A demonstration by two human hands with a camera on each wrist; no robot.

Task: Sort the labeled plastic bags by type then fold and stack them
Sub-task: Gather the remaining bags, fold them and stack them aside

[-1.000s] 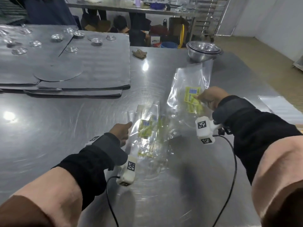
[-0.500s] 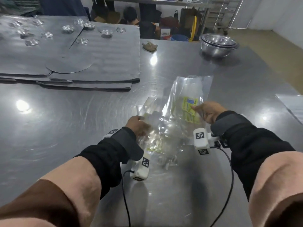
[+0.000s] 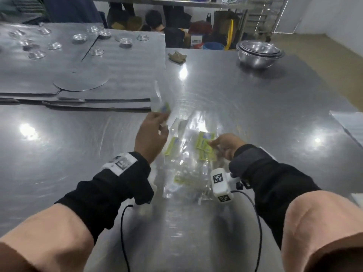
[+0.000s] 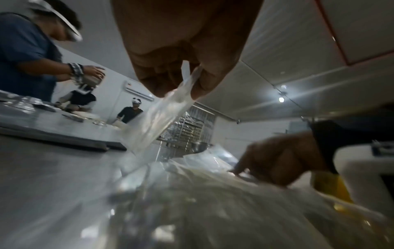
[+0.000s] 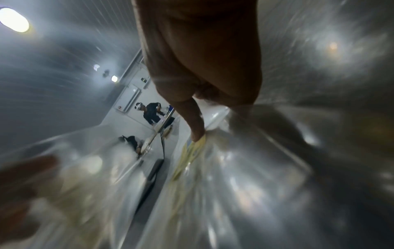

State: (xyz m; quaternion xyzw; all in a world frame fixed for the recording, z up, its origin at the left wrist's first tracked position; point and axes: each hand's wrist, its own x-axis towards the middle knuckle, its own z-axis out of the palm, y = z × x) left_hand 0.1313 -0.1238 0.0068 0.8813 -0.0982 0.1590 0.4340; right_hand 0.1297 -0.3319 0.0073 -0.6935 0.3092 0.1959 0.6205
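A pile of clear plastic bags (image 3: 188, 163) with yellow labels (image 3: 204, 143) lies on the steel table (image 3: 78, 154) in front of me. My left hand (image 3: 152, 132) is raised above the pile's left side and pinches one clear bag (image 3: 160, 103) between thumb and fingers; the left wrist view shows that bag (image 4: 162, 116) hanging from the fingertips (image 4: 204, 87). My right hand (image 3: 225, 143) lies on the pile's right side. Its index finger (image 5: 196, 128) presses on a yellow label (image 5: 192, 151); its other fingers are curled under.
Grey sheets (image 3: 98, 79) carrying small clear cups (image 3: 79, 38) are stacked at the back left. Nested steel bowls (image 3: 259, 53) stand at the back right, a crumpled cloth (image 3: 176, 56) at the back middle. A flat sheet (image 3: 351, 124) lies at the right edge. People work behind.
My left hand has lifted off the pile and swung up and left with one bag pinched. The right hand has drawn the labelled bags nearer and stays pressed on them.
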